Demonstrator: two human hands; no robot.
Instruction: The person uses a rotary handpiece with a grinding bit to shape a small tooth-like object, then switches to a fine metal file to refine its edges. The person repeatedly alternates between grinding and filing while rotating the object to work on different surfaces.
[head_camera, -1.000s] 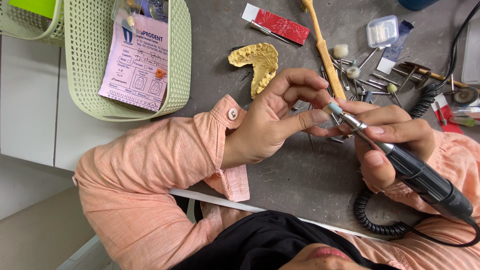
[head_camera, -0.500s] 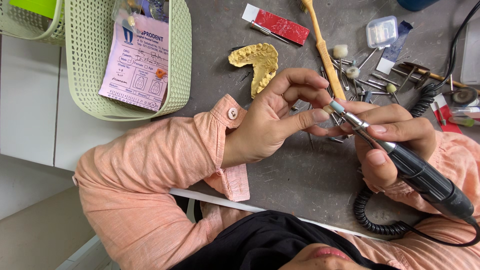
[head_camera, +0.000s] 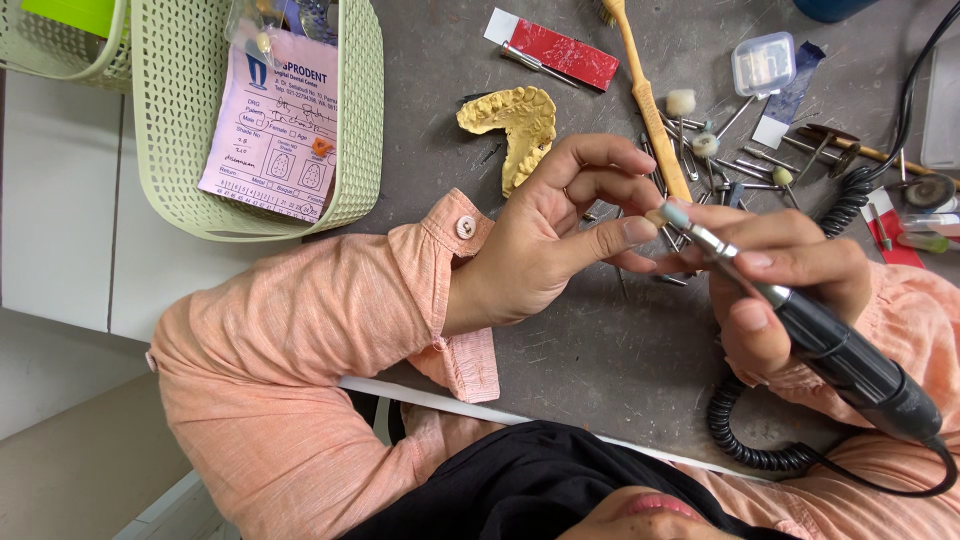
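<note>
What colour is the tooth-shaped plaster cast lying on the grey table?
Pale yellow plaster dental cast, seen clearly in the head view.

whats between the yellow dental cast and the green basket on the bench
Nothing: in the head view the grey benchtop is bare between the yellow dental cast and the green basket.

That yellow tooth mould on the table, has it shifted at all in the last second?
No. The yellow tooth mould lies where it did, just right of the green basket and left of the yellow brush handle.
</note>
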